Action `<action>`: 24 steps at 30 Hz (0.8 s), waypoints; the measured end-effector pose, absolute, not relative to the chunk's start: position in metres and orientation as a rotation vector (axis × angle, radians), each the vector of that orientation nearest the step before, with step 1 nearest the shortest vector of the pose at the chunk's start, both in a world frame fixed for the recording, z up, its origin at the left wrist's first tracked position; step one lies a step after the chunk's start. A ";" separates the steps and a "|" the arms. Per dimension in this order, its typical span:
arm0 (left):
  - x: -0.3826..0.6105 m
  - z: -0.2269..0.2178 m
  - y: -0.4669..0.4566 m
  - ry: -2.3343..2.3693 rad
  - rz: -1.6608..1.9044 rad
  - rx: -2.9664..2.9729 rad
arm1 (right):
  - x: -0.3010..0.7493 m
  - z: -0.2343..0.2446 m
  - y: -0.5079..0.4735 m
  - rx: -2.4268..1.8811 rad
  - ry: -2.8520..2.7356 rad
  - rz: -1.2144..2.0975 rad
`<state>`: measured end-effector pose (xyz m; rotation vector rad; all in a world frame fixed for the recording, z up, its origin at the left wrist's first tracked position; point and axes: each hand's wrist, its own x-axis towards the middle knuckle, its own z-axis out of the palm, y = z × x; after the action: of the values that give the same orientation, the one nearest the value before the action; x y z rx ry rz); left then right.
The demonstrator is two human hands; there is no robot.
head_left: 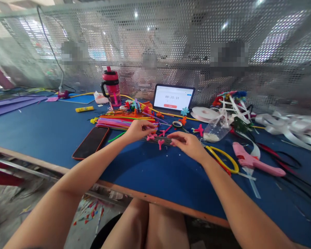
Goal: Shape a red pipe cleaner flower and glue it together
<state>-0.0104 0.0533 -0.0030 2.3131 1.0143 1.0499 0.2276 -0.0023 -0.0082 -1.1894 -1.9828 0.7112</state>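
Observation:
My left hand point(139, 130) is curled, fingertips pinched on the left end of a thin dark bundle of wires point(161, 139) lying across the blue table point(54, 131). My right hand point(188, 143) pinches the same bundle from the right. Small pink flower pieces point(160, 142) sit along the bundle between the two hands. Just behind my left hand lies a stack of coloured sticks point(119, 121).
A phone point(91, 142) lies left of my hands. Behind stand a pink bottle point(111, 86) and a tablet point(173, 98) showing a timer. To the right are a pink glue gun point(251, 160), yellow-handled scissors point(224, 159), a plastic bag point(216, 130), a ribbon spool point(204, 113) and white ribbons point(290, 125).

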 end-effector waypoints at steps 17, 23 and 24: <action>0.004 -0.021 0.034 0.847 0.669 3.085 | 0.240 -0.011 0.003 -1.553 -2.468 -0.178; 0.005 -0.025 0.031 0.938 0.608 3.101 | 0.240 -0.009 0.000 -1.506 -2.508 -0.367; 0.004 -0.025 0.032 0.971 0.613 3.089 | 0.239 -0.008 -0.001 -1.504 -2.485 -0.409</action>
<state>0.0043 0.0321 -0.0250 3.0886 0.9711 0.6133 0.2394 -0.0006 -0.0080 -1.5037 -2.4851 -0.4088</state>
